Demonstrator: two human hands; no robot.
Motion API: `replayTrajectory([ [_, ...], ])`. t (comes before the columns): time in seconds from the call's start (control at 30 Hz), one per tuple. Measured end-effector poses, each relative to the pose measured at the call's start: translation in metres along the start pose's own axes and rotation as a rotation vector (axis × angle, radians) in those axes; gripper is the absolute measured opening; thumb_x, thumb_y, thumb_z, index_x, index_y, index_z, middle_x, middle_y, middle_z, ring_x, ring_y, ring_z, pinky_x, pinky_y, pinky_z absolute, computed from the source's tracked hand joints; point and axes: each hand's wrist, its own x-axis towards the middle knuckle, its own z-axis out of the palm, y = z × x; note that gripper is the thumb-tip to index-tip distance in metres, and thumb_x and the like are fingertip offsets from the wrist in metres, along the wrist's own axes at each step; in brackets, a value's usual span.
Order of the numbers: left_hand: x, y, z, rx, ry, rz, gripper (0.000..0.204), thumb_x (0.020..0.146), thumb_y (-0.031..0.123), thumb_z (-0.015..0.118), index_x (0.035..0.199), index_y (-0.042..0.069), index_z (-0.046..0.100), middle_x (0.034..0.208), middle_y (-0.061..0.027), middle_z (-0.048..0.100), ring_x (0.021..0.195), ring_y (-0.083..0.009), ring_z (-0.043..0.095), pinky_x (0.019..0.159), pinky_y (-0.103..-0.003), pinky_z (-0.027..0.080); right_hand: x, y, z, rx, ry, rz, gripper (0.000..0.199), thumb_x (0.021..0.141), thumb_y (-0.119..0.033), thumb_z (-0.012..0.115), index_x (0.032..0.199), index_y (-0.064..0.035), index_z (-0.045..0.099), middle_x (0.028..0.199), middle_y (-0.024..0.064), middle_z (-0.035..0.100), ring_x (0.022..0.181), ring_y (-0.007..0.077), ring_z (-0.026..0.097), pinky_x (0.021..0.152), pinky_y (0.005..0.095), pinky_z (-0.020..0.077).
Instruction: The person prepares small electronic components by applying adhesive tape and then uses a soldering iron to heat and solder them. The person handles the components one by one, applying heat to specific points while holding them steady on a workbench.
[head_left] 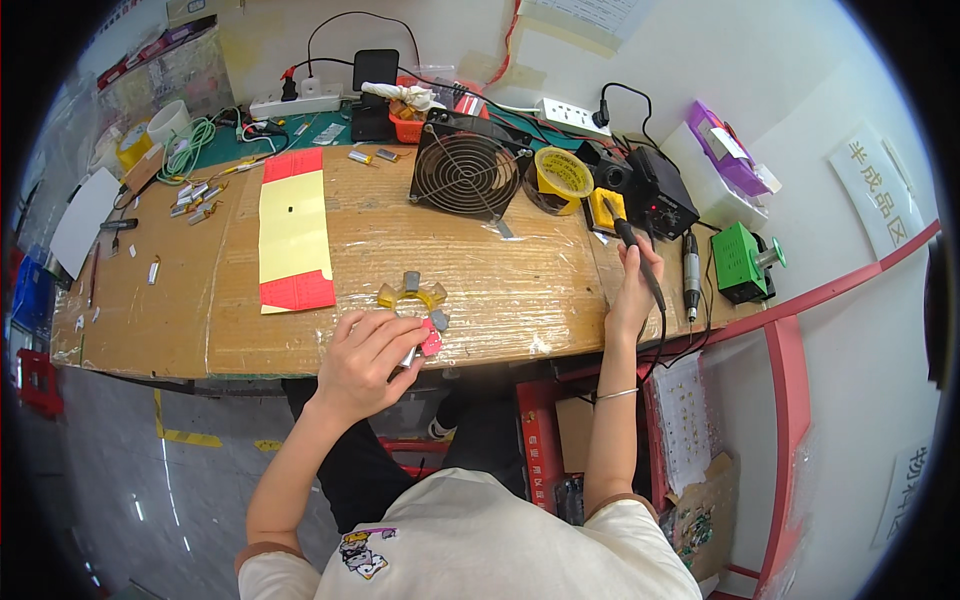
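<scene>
My right hand (pixel 634 290) is closed round a black soldering iron (pixel 642 262), its tip at the yellow sponge (pixel 603 208) in a small holder. Near the table's front edge my left hand (pixel 372 362) is closed on a small silver battery cell (pixel 408 357), which its fingers partly hide. A small red circuit board (pixel 431 340) sits at those fingertips; whether it is joined to the cell I cannot tell. Just beyond lies a yellow ring-shaped fixture (pixel 385 296) with grey blocks (pixel 412 281) round it.
A black fan (pixel 470 170) stands at the back, beside a yellow tape roll (pixel 562 178) and the black soldering station (pixel 665 205). To the right are a pen-like tool (pixel 691 275) and a green solder-wire stand (pixel 738 262). Left lie yellow-red paper (pixel 293 235) and several battery cells (pixel 196 200).
</scene>
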Motion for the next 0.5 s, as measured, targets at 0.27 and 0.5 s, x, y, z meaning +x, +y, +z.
replayTrajectory([
  [0.27, -0.0011, -0.0012, 0.0015, -0.009, 0.002, -0.003, 0.034, 0.065, 0.013, 0.074, 0.098, 0.011, 0.064, 0.101, -0.0009, 0.063, 0.093, -0.0204, 0.055, 0.085, -0.035, 0.039, -0.0045, 0.0000, 0.0008, -0.276, -0.004, -0.141, 0.013, 0.088, -0.006, 0.060, 0.096, 0.0023, 0.057, 0.111, 0.0128, 0.058, 0.092, 0.0134, 0.058, 0.082, 0.0246, 0.0446],
  [0.5, -0.0015, -0.0016, 0.0019, -0.001, -0.002, 0.001, 0.034, 0.065, 0.013, 0.074, 0.098, 0.011, 0.064, 0.102, -0.0008, 0.063, 0.093, -0.0206, 0.055, 0.085, -0.035, 0.039, -0.0076, -0.0010, 0.0024, -0.267, -0.014, -0.170, 0.013, 0.087, -0.004, 0.060, 0.097, 0.0026, 0.057, 0.111, 0.0126, 0.059, 0.092, 0.0133, 0.057, 0.080, 0.0250, 0.0451],
])
